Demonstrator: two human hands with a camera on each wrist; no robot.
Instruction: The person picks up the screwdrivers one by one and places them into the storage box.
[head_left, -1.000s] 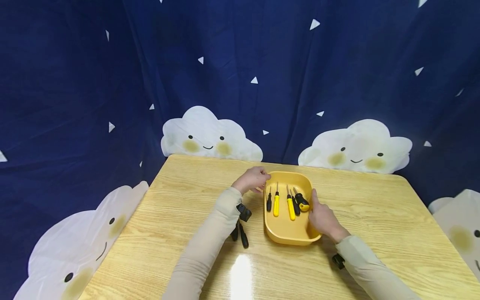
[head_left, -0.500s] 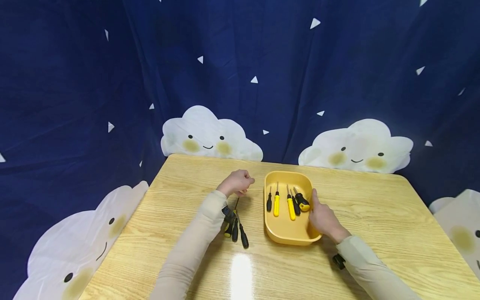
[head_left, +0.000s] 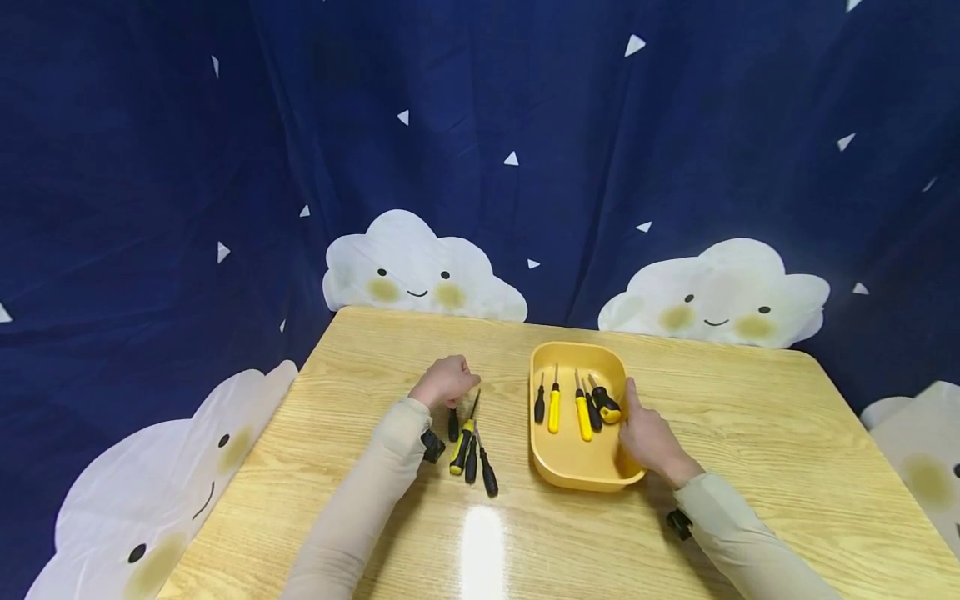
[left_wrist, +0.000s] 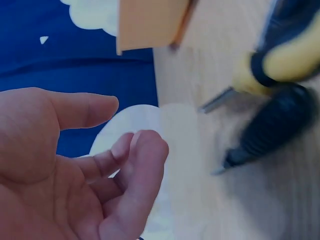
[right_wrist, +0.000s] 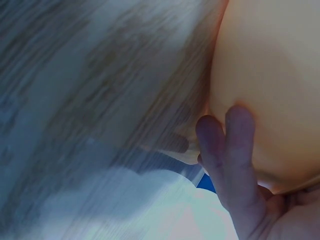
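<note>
My left hand (head_left: 446,381) hovers over the table beside several loose screwdrivers. In the left wrist view its fingers (left_wrist: 145,175) are loosely bent, the thumb stands apart, and nothing is held. Closest to it is a small black-handled screwdriver (head_left: 453,425), partly hidden in the head view. A yellow-and-black screwdriver (head_left: 462,450) and two black ones lie just right of that. My right hand (head_left: 651,437) grips the right wall of a yellow plastic bin (head_left: 577,479), its fingers (right_wrist: 239,135) against the outside. Inside lie several screwdrivers, including a yellow-handled one (head_left: 554,410) and a stubby one (head_left: 606,406).
The wooden table (head_left: 390,342) reaches back to a dark blue curtain (head_left: 450,100) printed with white clouds. Bare wood lies between the loose screwdrivers and the bin, and also right of the bin.
My left hand has moved from the bin's left rim leftward to the loose screwdrivers, uncovering more of them. The right hand and the bin have stayed in place.
</note>
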